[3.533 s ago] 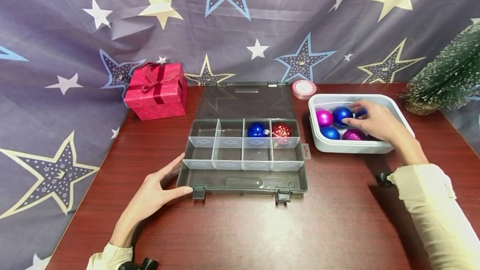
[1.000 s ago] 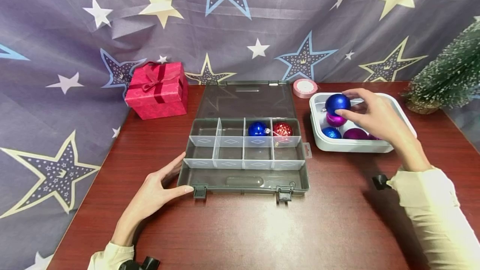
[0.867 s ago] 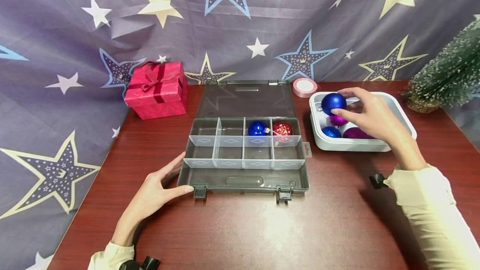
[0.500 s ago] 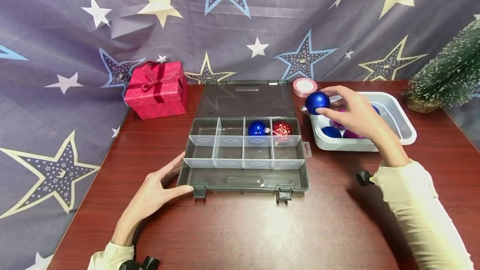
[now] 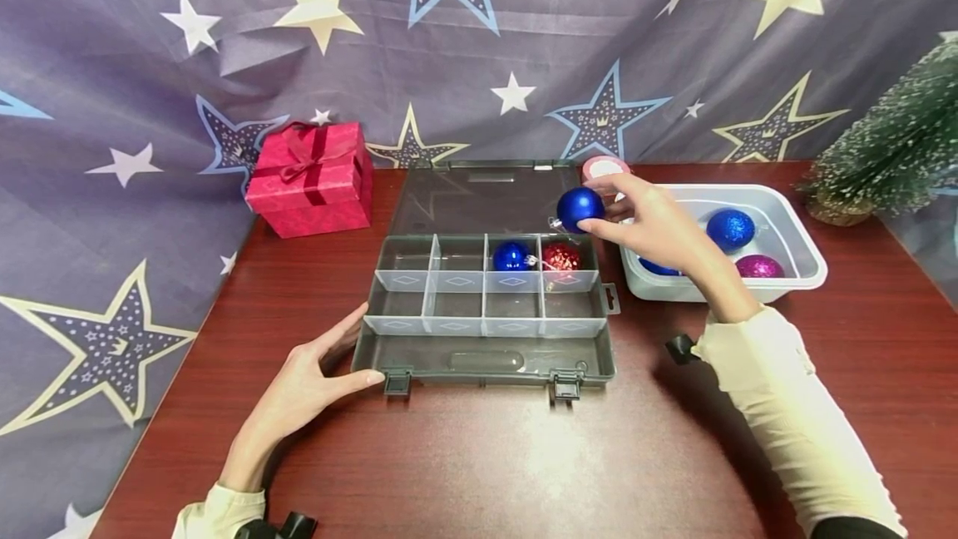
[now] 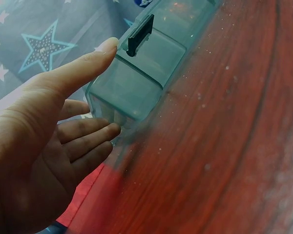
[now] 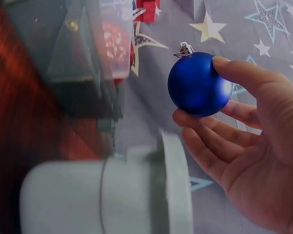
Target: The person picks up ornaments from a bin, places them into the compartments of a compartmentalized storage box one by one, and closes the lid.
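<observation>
My right hand [image 5: 659, 223] pinches a matte blue ball [image 5: 580, 209] between thumb and fingers, above the back right of the divided case [image 5: 482, 368]. The right wrist view shows the same ball [image 7: 198, 84] with its silver cap pointing away from the palm of the hand [image 7: 263, 131]. In the case's back row lie a shiny blue ball [image 5: 512, 257] and, one compartment to the right, a red ball [image 5: 561, 258]. My left hand [image 5: 303, 389] rests against the case's front left corner, fingers extended; the left wrist view shows the thumb of this hand [image 6: 53, 122] by a latch.
Right of the case stands a white tub [image 5: 804, 252] with several balls, among them a glittery blue one [image 5: 730, 229] and a magenta one [image 5: 759, 266]. A ribbon roll [image 5: 604, 167], a red gift box [image 5: 310, 181] and a small tree [image 5: 891, 140] stand near the backdrop.
My right hand has taken the matte blue ball out of the white tub and carried it left, over the case's back right part. The left hand has stayed at the case's corner.
</observation>
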Action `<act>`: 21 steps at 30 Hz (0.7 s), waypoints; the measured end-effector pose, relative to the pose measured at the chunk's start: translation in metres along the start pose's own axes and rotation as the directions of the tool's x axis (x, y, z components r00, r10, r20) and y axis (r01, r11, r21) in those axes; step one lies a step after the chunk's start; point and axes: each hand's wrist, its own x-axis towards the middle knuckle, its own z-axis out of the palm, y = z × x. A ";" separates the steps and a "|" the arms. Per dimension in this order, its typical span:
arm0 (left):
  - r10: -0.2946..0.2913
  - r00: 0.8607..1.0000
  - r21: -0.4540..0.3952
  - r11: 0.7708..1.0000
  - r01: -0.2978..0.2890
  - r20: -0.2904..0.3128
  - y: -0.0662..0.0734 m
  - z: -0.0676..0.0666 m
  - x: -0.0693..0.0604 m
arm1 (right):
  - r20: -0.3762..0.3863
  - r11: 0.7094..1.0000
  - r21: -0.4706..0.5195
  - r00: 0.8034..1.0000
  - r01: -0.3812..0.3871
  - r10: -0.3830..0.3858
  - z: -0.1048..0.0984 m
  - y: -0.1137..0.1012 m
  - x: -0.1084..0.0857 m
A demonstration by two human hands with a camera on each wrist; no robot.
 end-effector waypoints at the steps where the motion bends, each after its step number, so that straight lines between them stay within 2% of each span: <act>1: 0.001 1.000 0.004 1.000 -0.001 0.000 0.000 0.000 0.000 | 0.005 1.000 0.007 1.000 0.008 -0.008 0.003 -0.001 0.002; 16: 0.012 1.000 0.028 1.000 -0.012 -0.004 -0.001 0.000 0.000 | 0.108 0.995 0.071 0.991 0.073 -0.081 0.028 -0.020 0.028; 21: 0.008 1.000 0.036 0.999 -0.008 -0.008 0.000 0.000 0.000 | 0.124 0.994 0.061 0.987 0.095 -0.102 0.035 -0.027 0.035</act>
